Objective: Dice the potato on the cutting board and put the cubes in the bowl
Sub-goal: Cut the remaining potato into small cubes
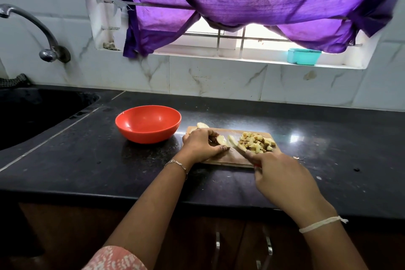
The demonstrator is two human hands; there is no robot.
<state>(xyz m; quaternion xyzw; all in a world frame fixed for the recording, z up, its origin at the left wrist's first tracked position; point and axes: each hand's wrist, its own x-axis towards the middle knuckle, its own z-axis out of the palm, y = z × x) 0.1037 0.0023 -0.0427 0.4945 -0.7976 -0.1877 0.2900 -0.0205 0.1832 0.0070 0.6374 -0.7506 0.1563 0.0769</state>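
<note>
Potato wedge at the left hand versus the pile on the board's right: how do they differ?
The potato wedge is one large uncut piece; the pile is many small cubes. The left hand holds the wedge; the pile lies loose. Both lie on the cutting board and show brown skin.

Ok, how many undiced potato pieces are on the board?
3: one chunk at the far-left corner of the board, one wedge in the left hand, one slice against the knife by the diced pile. The hand may hide more.

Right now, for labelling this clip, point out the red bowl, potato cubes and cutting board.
red bowl (142,136), head view, outer front wall.
potato cubes (255,142), head view, middle of the heap.
cutting board (228,157), head view, bare near edge.
</note>
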